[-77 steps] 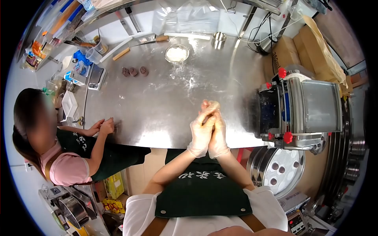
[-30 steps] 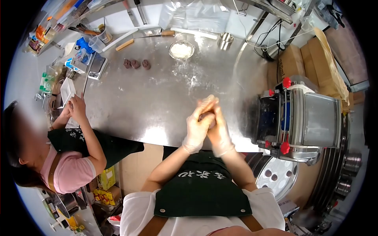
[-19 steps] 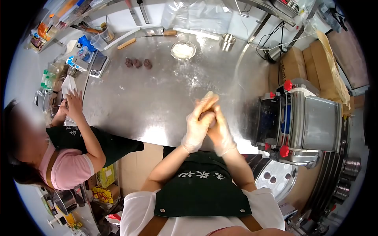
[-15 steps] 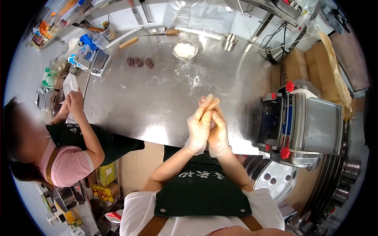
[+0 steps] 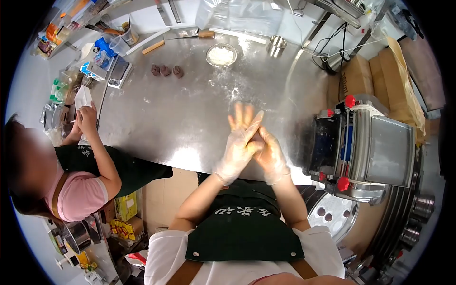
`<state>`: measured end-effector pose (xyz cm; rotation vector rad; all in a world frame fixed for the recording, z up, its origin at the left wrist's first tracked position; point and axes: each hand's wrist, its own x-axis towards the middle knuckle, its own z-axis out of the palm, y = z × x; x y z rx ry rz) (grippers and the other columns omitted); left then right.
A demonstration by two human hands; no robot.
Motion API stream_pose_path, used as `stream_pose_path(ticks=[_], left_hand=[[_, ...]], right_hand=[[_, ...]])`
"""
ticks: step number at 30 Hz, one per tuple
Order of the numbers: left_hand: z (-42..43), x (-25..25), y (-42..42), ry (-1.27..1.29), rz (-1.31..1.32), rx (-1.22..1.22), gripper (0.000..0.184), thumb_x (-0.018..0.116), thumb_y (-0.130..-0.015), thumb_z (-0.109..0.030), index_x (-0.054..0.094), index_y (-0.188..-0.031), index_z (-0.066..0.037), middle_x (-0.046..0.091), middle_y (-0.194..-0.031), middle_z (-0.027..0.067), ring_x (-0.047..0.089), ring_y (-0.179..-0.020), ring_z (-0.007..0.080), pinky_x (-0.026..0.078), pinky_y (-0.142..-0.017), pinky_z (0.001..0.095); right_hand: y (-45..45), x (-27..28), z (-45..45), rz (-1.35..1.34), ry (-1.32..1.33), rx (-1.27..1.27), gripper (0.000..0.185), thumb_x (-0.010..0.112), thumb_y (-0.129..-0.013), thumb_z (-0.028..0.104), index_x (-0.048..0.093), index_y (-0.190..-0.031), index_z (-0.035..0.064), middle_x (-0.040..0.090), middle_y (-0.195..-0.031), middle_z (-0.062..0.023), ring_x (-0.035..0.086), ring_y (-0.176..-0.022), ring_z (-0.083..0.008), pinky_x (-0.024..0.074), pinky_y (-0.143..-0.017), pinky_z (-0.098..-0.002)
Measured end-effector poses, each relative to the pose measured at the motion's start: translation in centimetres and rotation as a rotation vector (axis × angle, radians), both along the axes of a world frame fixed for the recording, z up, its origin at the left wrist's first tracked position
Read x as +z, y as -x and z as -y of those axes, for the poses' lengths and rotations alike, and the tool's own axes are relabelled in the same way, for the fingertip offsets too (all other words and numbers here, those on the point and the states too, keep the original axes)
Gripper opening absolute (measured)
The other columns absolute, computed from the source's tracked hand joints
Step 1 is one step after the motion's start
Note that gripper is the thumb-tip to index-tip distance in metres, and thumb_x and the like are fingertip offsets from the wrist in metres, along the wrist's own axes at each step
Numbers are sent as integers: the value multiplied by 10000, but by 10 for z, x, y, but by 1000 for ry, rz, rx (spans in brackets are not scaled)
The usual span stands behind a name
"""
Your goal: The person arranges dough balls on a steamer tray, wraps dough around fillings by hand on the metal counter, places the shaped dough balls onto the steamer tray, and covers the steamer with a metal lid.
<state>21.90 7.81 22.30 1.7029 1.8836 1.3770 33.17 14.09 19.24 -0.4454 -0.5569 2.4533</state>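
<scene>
Palms meet above the shiny steel desk (image 5: 156, 118), the translucent-gloved left hand (image 5: 237, 149) and right hand (image 5: 274, 156) angled as if to enclose something, some fingers (image 5: 239, 115) splayed, any grip impossible to tell, while three dark purplish-brown lumps (image 5: 165, 71) sit beyond, seemingly out of the hands' way.

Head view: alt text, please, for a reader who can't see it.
A gloved left hand and right hand meet above a steel table; anything between them is hidden. Beyond: a bowl of white powder, three dark lumps.

"360ml" on the cardboard box (image 5: 357, 80)
</scene>
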Motion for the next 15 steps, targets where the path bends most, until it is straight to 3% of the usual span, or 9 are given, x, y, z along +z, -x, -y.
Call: stream_pose_path(ticks=[2,3,5,8,10,12,14,15], left_hand=[[0,10,3,6,75,-7,669,678,-850,-95,470,-1485,-112,425,-1533,188,263,-1498,319,228,-1201,401],[0,12,4,21,190,-38,667,681,-851,-103,471,-1485,-110,433,-1531,181,260,-1500,308,221,-1204,400],[4,9,2,110,725,-229,658,684,-855,-108,479,-1481,-117,461,-1513,177,293,-1488,288,228,-1201,392],[8,-22,-10,0,1040,-151,646,686,-862,-124,490,-1477,-142,485,-1492,175,306,-1478,261,222,-1202,386],[14,-12,-3,59,666,-155,667,696,-840,-112,490,-1475,-130,461,-1503,199,341,-1462,292,273,-1179,384],[15,-8,22,35,16,-211,694,706,-822,-101,480,-1478,-110,446,-1510,207,365,-1447,310,304,-1162,384],[18,-6,32,25,109,-282,740,692,-802,-45,442,-1498,-96,418,-1533,189,388,-1427,314,334,-1145,372],[22,-11,36,77,296,-378,737,658,-816,-2,425,-1509,-101,404,-1553,161,398,-1427,286,346,-1143,359]], right_hand=[[-6,7,-15,-26,50,240,587,547,-1005,360,416,-1469,26,412,-1523,-133,415,-1391,-273,345,-1161,-413],[-4,8,-10,11,49,154,595,545,-1004,375,413,-1471,29,409,-1524,-133,412,-1392,-272,342,-1163,-411],[8,8,5,83,45,-20,612,540,-1004,404,408,-1474,35,403,-1527,-131,406,-1394,-270,335,-1167,-407],[21,5,39,53,-54,-350,602,525,-1014,404,399,-1480,44,387,-1536,-129,385,-1406,-265,314,-1179,-410],[19,3,42,47,-8,-292,572,511,-1030,357,380,-1492,47,374,-1542,-139,363,-1420,-268,296,-1188,-413],[11,-2,36,48,43,-168,576,503,-1035,351,366,-1496,34,369,-1544,-145,358,-1423,-275,298,-1188,-415],[15,-9,41,66,111,-146,613,497,-1028,406,372,-1480,12,402,-1516,-150,385,-1406,-287,315,-1180,-423],[19,-15,44,72,147,-134,635,494,-1024,434,376,-1473,1,418,-1503,-152,399,-1398,-292,323,-1176,-427]])
